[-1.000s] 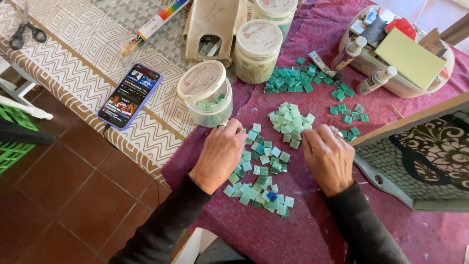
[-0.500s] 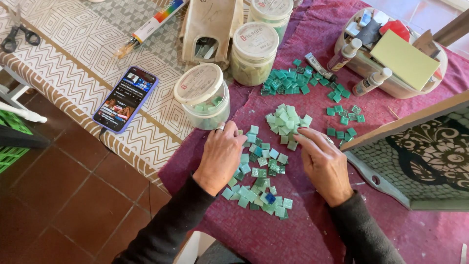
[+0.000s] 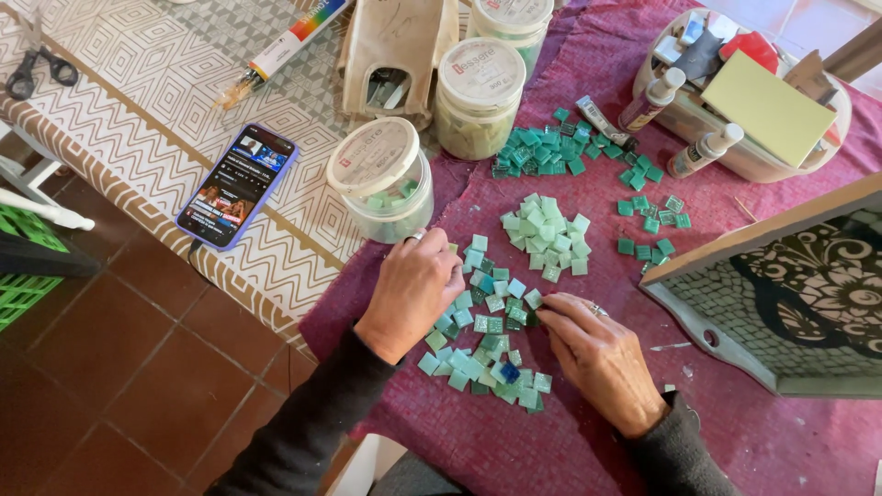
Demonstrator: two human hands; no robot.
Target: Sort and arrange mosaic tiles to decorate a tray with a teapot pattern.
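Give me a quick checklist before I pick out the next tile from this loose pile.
1. Left hand resting on the mixed tile pile: ok.
2. Right hand fingertips at the pile's edge: ok.
3. Pale green pile apart from the dark green pile: ok.
4. Tub lid fully closed: not ok, it sits askew.
5. Tile pinched in either hand: cannot tell.

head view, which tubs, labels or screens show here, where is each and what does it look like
Phone: left on the patterned cloth, purple case, lit screen.
Clear tub: just above the left hand, round, white labelled lid askew, pale green tiles inside.
Second tub: further back, round, lid shut.
Glue bottles: by the tray, white and slim.
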